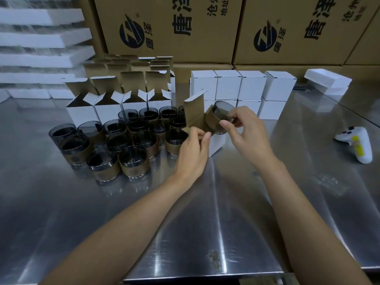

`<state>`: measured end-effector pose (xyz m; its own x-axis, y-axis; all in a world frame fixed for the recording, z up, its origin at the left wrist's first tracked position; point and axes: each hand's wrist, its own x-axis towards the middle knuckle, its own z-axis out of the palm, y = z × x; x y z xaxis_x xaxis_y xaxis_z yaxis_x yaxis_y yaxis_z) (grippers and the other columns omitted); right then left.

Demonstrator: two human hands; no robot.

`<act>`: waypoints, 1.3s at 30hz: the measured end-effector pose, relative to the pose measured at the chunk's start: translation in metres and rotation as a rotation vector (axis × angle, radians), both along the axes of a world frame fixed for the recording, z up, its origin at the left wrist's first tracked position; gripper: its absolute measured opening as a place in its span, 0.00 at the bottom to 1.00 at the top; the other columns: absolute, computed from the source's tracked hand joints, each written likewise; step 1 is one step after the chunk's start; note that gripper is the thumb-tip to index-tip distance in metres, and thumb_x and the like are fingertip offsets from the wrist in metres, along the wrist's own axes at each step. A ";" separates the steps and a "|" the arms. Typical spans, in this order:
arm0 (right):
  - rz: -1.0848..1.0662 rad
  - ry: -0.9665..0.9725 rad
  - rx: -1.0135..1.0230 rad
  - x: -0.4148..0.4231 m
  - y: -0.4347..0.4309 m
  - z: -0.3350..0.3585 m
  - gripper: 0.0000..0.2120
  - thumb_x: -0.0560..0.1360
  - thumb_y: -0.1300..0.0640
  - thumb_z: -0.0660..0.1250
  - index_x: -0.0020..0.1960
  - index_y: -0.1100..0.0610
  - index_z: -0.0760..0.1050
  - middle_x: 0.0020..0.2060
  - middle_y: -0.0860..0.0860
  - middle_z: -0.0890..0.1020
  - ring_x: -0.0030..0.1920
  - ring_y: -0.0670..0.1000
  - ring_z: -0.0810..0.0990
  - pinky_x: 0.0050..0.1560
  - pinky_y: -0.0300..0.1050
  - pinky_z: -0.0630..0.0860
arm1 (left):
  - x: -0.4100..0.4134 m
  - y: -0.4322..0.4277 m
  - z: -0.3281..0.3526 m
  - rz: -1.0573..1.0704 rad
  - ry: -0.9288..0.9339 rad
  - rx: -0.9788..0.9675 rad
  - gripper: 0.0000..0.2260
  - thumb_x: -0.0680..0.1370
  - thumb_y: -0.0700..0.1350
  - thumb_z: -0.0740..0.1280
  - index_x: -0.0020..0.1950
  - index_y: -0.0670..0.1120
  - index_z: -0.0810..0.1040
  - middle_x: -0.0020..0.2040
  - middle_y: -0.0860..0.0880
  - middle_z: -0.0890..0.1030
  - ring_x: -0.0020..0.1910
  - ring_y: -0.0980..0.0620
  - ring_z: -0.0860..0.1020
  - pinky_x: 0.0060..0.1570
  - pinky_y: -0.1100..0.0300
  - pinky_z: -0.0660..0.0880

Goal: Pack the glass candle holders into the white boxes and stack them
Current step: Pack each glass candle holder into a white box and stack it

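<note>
- Here, closed white boxes (228, 85) stack at one o'clock on the tabletop (226, 212).
- Left hand (192, 153) pinches the tilted open box (214, 141) by its flap.
- Right hand (246, 130), fingers (226, 123) curled, grips a glass candle holder (223, 113) at its mouth; best slid in squarely.

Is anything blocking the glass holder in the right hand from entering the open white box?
Nothing visible. The glass holder is already at the mouth of the white box; its lid flap stands clear, and the left hand pinches a side flap.
</note>
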<state>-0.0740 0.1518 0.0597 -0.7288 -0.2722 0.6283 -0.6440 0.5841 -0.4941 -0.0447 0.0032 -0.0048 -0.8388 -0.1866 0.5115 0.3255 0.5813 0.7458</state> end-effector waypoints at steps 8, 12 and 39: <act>0.052 0.125 0.130 -0.004 -0.006 -0.007 0.10 0.79 0.57 0.66 0.53 0.64 0.75 0.51 0.57 0.78 0.50 0.55 0.75 0.50 0.50 0.75 | 0.001 -0.005 0.002 0.048 0.013 0.029 0.02 0.82 0.42 0.57 0.50 0.48 0.68 0.36 0.56 0.74 0.36 0.59 0.74 0.31 0.65 0.66; 0.086 0.131 0.202 -0.007 -0.004 -0.013 0.08 0.78 0.57 0.67 0.51 0.62 0.75 0.47 0.55 0.78 0.46 0.55 0.74 0.46 0.49 0.73 | 0.001 -0.004 0.004 0.045 0.086 0.107 0.05 0.81 0.39 0.58 0.54 0.48 0.66 0.37 0.58 0.75 0.36 0.60 0.74 0.31 0.66 0.66; 0.110 -0.045 -0.095 -0.024 -0.007 -0.039 0.16 0.80 0.61 0.57 0.64 0.58 0.76 0.63 0.51 0.77 0.66 0.48 0.70 0.68 0.35 0.62 | -0.001 -0.001 0.007 -0.042 -0.012 0.479 0.14 0.84 0.42 0.55 0.69 0.49 0.59 0.37 0.52 0.74 0.25 0.54 0.70 0.30 0.59 0.70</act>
